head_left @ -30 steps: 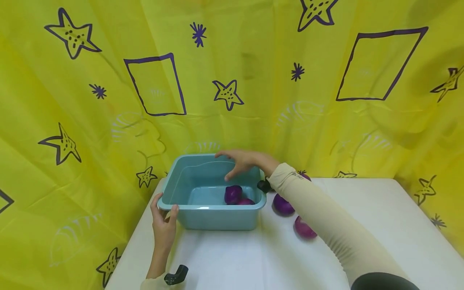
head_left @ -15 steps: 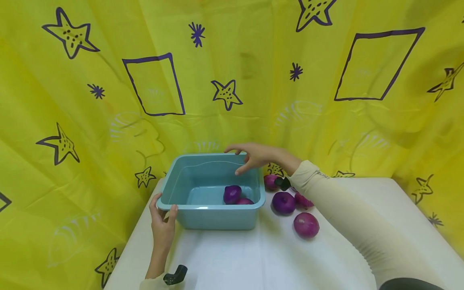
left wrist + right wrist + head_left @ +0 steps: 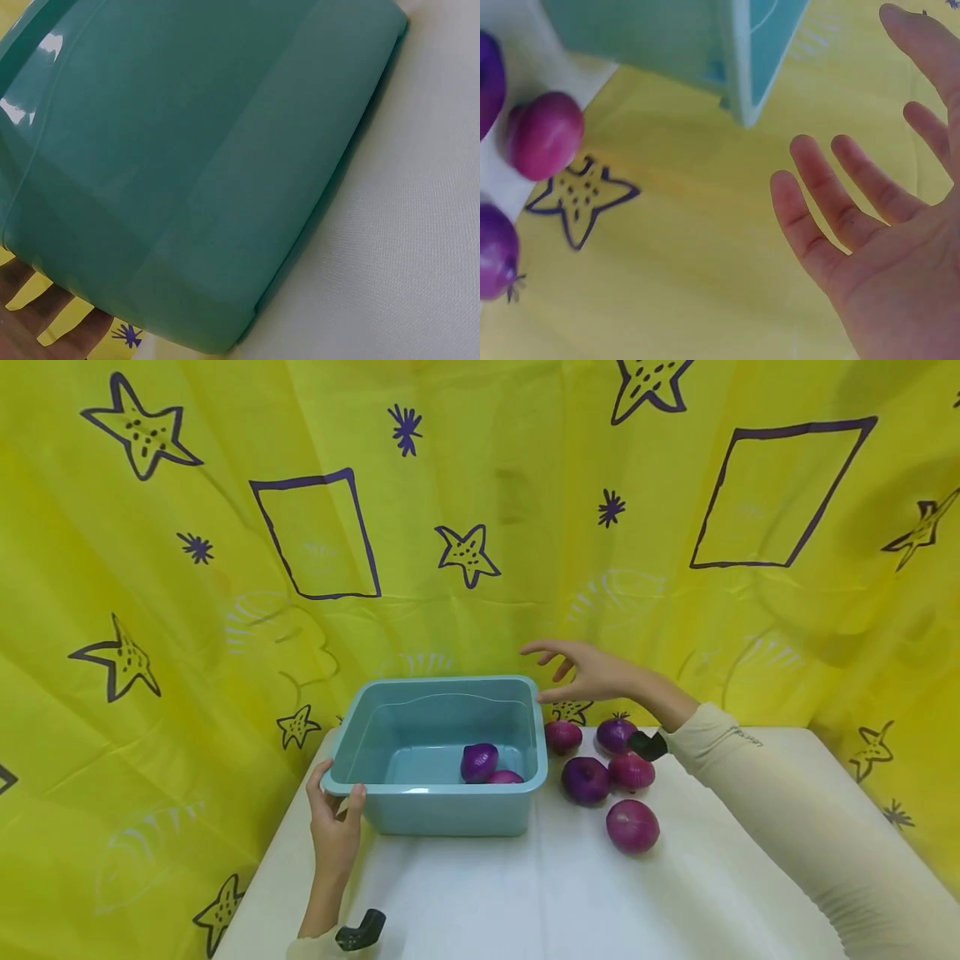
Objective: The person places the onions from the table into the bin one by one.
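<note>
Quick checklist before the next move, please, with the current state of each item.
1. Basin upright on the table: ok.
2. Left hand gripping the basin: ok, on the rim at the near left corner.
3. Right hand free: ok, it holds nothing.
4. Right hand at an onion: not ok, raised and touching none.
5. All onions inside: not ok, two onions in, five onions on the table.
6. Onion undersides sound: cannot tell, hidden.

Behind the right hand [image 3: 596, 675], a creased cream sleeve [image 3: 780, 806] bears small dark lettering [image 3: 745, 737]; behind the left hand [image 3: 335, 835], a matching cuff [image 3: 321, 947]. Each cuff carries a bent black piece [image 3: 363, 932].
</note>
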### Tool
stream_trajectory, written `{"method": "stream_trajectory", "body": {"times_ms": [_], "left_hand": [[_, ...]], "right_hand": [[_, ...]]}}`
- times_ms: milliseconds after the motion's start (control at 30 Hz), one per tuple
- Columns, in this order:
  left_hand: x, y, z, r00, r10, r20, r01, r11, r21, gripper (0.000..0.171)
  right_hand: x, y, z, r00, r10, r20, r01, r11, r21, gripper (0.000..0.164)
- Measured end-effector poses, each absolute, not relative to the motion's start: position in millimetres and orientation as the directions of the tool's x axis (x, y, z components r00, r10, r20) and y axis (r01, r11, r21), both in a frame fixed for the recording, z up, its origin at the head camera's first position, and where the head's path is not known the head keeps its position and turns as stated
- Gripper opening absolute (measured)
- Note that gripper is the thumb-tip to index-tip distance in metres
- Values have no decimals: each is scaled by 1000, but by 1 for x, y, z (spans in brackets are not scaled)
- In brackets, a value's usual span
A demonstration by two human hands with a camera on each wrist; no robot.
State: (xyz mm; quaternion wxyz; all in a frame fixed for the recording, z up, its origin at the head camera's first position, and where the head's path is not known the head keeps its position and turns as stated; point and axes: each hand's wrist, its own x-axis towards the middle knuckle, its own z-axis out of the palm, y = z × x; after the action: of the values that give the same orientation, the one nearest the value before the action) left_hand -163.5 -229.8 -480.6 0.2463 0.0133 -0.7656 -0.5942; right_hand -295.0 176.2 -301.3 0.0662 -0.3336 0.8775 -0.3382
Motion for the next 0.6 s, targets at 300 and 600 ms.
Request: {"method": "stream_trajectory", "body": {"times_ms": [300,600], "left_hand": [[-163,-230,-481,-875,-317,367,273,304,913,63],[-164,-230,-483,-877,-321,358,262,306,915,63]], "right_hand": [[-284,223,-315,-811,-575,111,-513,605,-609,74],[-273,254,-327,-830,-546,112,-489,618,-616,72]]}}
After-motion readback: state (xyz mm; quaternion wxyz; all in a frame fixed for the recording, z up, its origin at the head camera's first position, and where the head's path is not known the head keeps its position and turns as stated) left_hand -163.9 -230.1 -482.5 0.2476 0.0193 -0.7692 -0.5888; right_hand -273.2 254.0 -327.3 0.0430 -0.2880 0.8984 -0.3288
